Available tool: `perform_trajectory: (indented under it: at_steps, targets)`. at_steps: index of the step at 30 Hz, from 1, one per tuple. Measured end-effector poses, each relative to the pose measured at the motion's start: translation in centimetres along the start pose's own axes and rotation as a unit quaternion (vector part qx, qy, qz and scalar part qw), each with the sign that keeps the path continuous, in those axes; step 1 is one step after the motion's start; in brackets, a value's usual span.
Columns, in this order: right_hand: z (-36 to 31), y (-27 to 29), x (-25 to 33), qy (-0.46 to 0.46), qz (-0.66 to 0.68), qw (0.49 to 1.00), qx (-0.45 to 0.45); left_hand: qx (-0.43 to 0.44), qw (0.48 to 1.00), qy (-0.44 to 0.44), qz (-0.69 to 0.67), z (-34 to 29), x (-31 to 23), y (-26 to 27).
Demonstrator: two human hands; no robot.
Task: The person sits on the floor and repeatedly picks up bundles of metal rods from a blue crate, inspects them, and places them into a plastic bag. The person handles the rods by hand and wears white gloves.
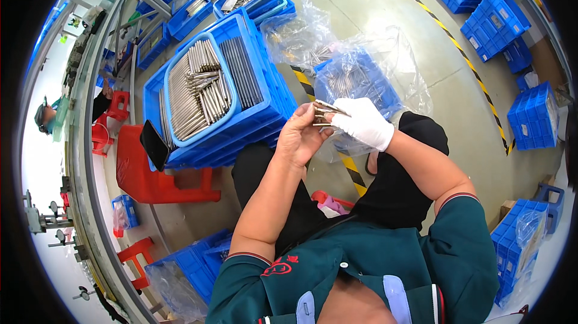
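Several slim metal rods [323, 109] are gripped between my two hands, over the gap between my knees. My bare left hand [303, 134] has its thumb and fingers closed around one end of them. A white glove covers my right hand [365, 124], which pinches the other end; its fingertips partly hide the rods. Just beyond my hands, a blue crate [385, 86] lined with clear plastic [415, 77] contains loose rods of a similar look. To the left, a light-blue tray [233, 92] filled with neatly laid silvery rods [195, 92] rests on stacked blue crates [265, 116].
Dark rods [241, 71] fill the crate beside the tray. A black phone-like slab [155, 145] leans at the stack's corner, near a red stool [144, 164]. More blue crates [533, 116] stand right, past striped floor tape [475, 71]. Another person [51, 116] is far left.
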State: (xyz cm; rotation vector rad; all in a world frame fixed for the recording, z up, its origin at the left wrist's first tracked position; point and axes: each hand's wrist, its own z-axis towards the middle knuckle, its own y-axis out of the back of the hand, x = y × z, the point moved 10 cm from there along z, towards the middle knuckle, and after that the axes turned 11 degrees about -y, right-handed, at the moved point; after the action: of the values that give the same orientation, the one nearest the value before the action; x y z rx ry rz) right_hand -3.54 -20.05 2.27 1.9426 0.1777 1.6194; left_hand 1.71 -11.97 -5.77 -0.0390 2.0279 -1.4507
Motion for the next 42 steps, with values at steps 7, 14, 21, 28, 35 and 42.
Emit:
perform_trajectory:
  at_steps: [7,14,21,28,35,42]
  targets:
    - [0.3,0.0,-0.6,-0.021,-0.006,1.000,0.001,-0.049,0.988,-0.066,0.134,0.1,-1.4,0.8]
    - [0.8,-0.2,-1.8,-0.069,0.009,0.996,0.055,-0.035,0.907,-0.210,0.362,-0.6,-4.7,-1.6]
    - [0.2,0.0,-1.9,-0.070,0.018,0.993,0.091,-0.042,0.916,-0.221,0.331,-0.8,-5.6,-1.7]
    - [0.0,-1.2,-2.0,-0.059,-0.010,0.991,0.121,-0.009,0.944,-0.165,0.286,-0.4,-4.4,-1.8]
    - [0.0,-1.0,-1.5,-0.048,-0.012,0.993,0.112,0.015,0.961,-0.117,0.250,-0.3,-3.8,-1.2]
    - [0.0,-1.3,-2.0,-0.058,-0.006,0.991,0.117,-0.015,0.923,-0.143,0.356,-0.7,-4.5,-1.7]
